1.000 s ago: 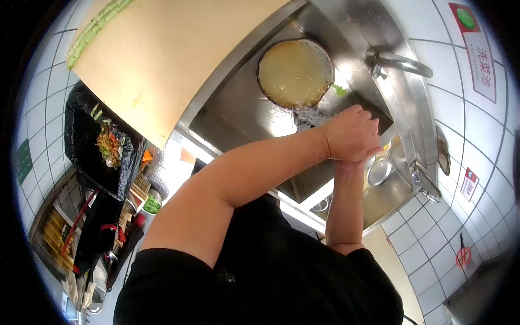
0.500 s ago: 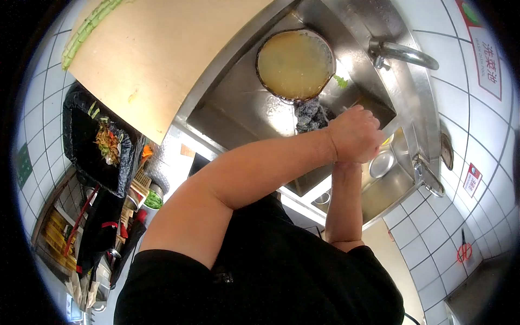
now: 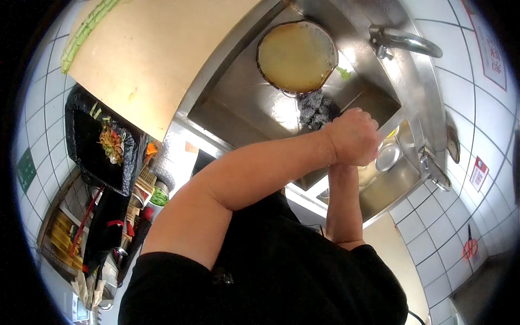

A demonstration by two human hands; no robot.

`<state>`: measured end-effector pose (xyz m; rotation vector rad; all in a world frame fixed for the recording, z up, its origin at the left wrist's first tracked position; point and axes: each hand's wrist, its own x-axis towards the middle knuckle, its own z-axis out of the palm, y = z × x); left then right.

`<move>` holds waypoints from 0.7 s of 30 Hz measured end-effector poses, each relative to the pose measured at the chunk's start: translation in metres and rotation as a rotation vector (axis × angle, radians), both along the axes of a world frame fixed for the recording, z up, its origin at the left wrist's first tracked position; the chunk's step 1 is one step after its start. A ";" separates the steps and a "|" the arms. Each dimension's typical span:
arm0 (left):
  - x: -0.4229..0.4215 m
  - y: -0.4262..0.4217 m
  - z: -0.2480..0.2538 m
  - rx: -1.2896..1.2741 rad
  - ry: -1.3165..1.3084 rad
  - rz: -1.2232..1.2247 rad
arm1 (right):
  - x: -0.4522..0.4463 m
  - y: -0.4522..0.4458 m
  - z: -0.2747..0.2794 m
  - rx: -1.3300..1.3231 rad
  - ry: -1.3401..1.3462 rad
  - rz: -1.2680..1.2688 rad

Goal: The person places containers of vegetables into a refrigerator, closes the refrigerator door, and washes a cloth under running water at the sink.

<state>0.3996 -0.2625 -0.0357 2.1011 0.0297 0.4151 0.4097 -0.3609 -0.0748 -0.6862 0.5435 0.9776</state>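
My left hand is closed in a fist over the sink's near right side. What it grips, if anything, is hidden. My right forearm rises to meet it from below, and my right hand is mostly covered by the left, its fingers out of sight. Just left of the fist, a crumpled dark grey cloth-like bundle lies in the steel sink. Beyond that bundle stands a round, dark-rimmed vessel full of cloudy yellowish liquid. A green leaf scrap lies beside it.
A faucet reaches over the sink; a second basin adjoins on the right, with a round metal dish in it. At left are a pale board, asparagus-like stalks and a black-lined bin with food scraps.
The view has shifted slightly, so the vessel and faucet sit a little differently in frame. My hands stay together, the left fist turned slightly.
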 end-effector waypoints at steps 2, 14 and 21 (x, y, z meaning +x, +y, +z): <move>-0.004 -0.004 0.005 0.001 0.046 -0.041 | -0.005 -0.005 0.001 -0.006 0.006 -0.019; -0.030 -0.035 0.013 0.006 -0.005 -0.137 | -0.039 -0.029 0.008 -0.044 -0.015 -0.101; -0.058 -0.021 0.004 0.009 0.052 -0.110 | -0.060 -0.015 0.003 -0.145 -0.015 -0.097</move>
